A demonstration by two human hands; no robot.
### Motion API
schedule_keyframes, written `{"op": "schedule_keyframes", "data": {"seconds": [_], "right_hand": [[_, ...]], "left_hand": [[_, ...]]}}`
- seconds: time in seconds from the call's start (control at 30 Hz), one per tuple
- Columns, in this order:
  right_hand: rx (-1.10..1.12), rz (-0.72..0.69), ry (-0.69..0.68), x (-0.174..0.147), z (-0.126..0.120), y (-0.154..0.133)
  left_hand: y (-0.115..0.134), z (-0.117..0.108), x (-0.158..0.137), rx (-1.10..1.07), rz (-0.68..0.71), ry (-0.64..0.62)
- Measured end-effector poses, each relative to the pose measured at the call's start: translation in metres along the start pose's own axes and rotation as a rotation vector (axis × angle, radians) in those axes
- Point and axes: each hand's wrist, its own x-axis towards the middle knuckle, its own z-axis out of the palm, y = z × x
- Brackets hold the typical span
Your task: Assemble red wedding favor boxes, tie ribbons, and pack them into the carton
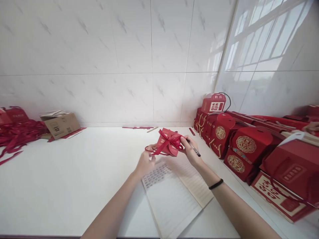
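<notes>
A small red gift box with a dark red ribbon bow on top is held between both hands, tilted above an open notebook. My left hand is closed at its left side, fingers around the box edge and the ribbon there. My right hand grips the box's right side by the bow, and a dark pen also sits in this hand. Handwriting fills the top of the notebook's left page. The lined right page lies partly beneath my right forearm.
Stacked red gift boxes line the right side of the white table. Red ribbons and a small cardboard box lie at the far left. Ribbon strips rest near the tiled wall. Part of another person's hand shows at the right edge.
</notes>
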Motion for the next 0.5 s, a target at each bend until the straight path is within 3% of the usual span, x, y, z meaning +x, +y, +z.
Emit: {"op": "schedule_keyframes", "data": {"seconds": [0.17, 0.3, 0.4, 0.5], "right_hand": [[-0.059, 0.069, -0.049, -0.008, -0.008, -0.001], [-0.123, 0.036, -0.084, -0.014, -0.013, 0.0], [-0.19, -0.023, -0.08, -0.014, -0.011, 0.003], [-0.225, -0.067, -0.066, -0.015, -0.006, 0.004]], "left_hand": [[-0.002, -0.032, 0.009, -0.28, -0.397, -0.338], [0.002, -0.058, 0.012, -0.611, -0.561, -0.357], [0.008, -0.065, 0.017, -0.566, -0.528, -0.177], [0.019, -0.051, 0.019, -0.315, -0.281, 0.15]]}}
